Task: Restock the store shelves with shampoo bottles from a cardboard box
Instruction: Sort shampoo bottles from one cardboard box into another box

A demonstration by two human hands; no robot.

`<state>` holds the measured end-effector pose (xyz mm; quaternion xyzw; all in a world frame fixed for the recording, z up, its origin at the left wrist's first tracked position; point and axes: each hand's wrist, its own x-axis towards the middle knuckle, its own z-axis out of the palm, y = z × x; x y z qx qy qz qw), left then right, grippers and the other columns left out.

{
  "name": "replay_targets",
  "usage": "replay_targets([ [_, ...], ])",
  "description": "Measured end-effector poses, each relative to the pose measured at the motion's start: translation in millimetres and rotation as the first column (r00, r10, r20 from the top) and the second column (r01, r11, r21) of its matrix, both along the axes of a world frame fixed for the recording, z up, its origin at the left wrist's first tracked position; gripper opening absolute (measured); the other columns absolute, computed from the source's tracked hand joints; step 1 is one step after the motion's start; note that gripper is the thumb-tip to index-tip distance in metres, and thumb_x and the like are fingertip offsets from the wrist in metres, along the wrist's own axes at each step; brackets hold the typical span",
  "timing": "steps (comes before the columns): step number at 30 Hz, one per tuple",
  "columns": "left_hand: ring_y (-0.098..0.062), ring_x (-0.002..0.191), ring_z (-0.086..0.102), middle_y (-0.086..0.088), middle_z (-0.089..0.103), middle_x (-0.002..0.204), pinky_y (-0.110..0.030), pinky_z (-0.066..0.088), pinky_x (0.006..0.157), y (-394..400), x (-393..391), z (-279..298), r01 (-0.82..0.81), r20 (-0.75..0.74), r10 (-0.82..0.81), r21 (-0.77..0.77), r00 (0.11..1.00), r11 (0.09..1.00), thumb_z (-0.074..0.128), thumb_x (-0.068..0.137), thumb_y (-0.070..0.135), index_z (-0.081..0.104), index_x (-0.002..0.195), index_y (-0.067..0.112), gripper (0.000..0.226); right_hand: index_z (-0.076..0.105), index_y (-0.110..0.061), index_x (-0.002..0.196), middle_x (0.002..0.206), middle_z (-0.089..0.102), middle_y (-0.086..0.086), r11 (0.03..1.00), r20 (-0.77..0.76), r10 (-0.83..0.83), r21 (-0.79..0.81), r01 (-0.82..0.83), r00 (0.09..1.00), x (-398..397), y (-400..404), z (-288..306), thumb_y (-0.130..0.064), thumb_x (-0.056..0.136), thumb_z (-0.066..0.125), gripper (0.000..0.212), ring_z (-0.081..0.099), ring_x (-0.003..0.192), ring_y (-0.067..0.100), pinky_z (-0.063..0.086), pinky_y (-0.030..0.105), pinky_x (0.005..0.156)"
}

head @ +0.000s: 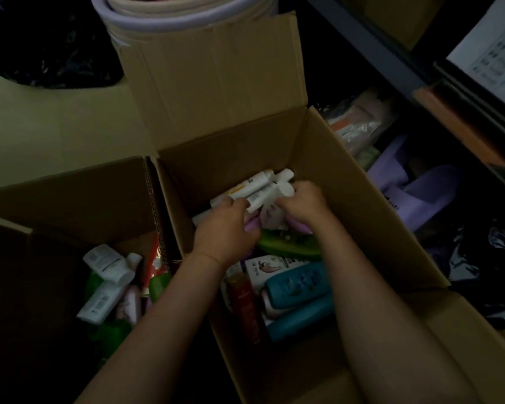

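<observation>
Head view, dim light, looking down into two open cardboard boxes on the floor. At far left a black bag (50, 48) lies crumpled against the pale floor. Below it stands the left box (70, 188), its inside dark, with a loose heap at the bottom: a white bottle (110, 263), a white tube (99, 300) just under it, and something green (111, 330) nearer the camera.

Behind the boxes a rolled mat (184, 10) stands upright, touching the raised back flap of the main box (370, 205).

The main box sits in the middle, flaps open, and holds the shampoo stock. Both bare arms reach into it. The left hand (225, 225) has its fingers curled over the near ends of a bundle of white tubes (257, 185) at the far side of the box — a closed grip on them, as far as the dim picture shows. The right hand (303, 204) lies knuckles-up just beside it, fingers bent down among the same tubes; whether it actually grips one I cannot tell.

Under the wrists lie a green bottle (289, 244), a red bottle (245, 301) and two teal bottles (298, 282) side by side, touching — all on their sides.

At right, a dark shelf rack (391, 51) holds plastic-wrapped packs (359, 121), with purple cloth (420, 191) below.
</observation>
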<state>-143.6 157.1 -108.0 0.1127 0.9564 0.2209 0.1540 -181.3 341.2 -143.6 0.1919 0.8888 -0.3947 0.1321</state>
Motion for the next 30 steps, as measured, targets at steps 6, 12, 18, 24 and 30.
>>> replay_targets([
  [6, -0.019, 0.106, 0.056, 0.002, 0.055, 0.118, -0.033, 0.046, 0.078, -2, -5, 3, -0.146, 0.132, 0.111, 0.289, 0.985, 0.946, 0.083, 0.074, 0.046, 0.040, 0.137, 0.021, 0.080, 0.069, -0.006, 0.099, 0.098, 0.072, 0.014, 0.688, 0.041, -0.014, -0.724, 0.039, 0.999, 12, -22, 37, -0.030, 0.093, 0.065, 0.025, 0.069, 0.093, 0.024, 0.055, 0.036, 0.081],
  [12, -0.006, 0.079, 0.053, 0.008, 0.051, 0.092, -0.031, 0.048, 0.060, -13, -10, 3, -0.346, 0.236, 0.273, 0.372, 0.933, 0.861, 0.086, 0.072, 0.041, 0.046, 0.114, 0.017, 0.063, 0.060, -0.029, 0.092, 0.100, 0.068, 0.009, 0.960, 0.085, 0.007, -0.281, 0.017, 0.996, 14, -18, -16, -0.047, 0.098, 0.052, 0.021, 0.066, 0.095, 0.027, 0.055, 0.042, 0.082],
  [18, -0.013, 0.078, 0.061, 0.001, 0.062, 0.091, -0.026, 0.041, 0.058, -14, -14, -4, -0.367, 0.300, 0.242, 0.492, 0.923, 0.789, 0.081, 0.060, 0.067, 0.056, 0.101, 0.015, 0.071, 0.035, -0.018, 0.146, 0.146, 0.040, 0.012, 0.820, 0.541, 0.218, 0.349, -0.453, 0.812, 46, 13, -89, -0.032, 0.083, 0.073, 0.075, 0.035, 0.137, 0.032, 0.028, 0.046, 0.111],
  [24, -0.006, 0.080, 0.057, 0.004, 0.060, 0.097, -0.022, 0.041, 0.058, -17, -11, -3, -0.407, 0.322, 0.266, 0.542, 0.909, 0.735, 0.081, 0.075, 0.049, 0.054, 0.110, 0.016, 0.055, 0.043, -0.013, 0.142, 0.144, 0.042, 0.011, 0.760, 0.619, 0.192, 0.397, -0.515, 0.761, 33, 12, -86, -0.037, 0.086, 0.070, 0.067, 0.037, 0.134, 0.029, 0.031, 0.042, 0.109],
  [30, -0.008, 0.082, 0.060, 0.003, 0.063, 0.098, -0.023, 0.043, 0.060, -12, -13, -2, -0.408, 0.317, 0.268, 0.568, 0.910, 0.714, 0.081, 0.075, 0.050, 0.055, 0.110, 0.017, 0.055, 0.051, -0.012, 0.126, 0.124, 0.056, 0.012, 0.992, 0.538, 0.104, 0.003, -0.125, 0.837, 39, 21, -79, -0.034, 0.080, 0.077, 0.058, 0.058, 0.108, 0.028, 0.050, 0.038, 0.089],
])
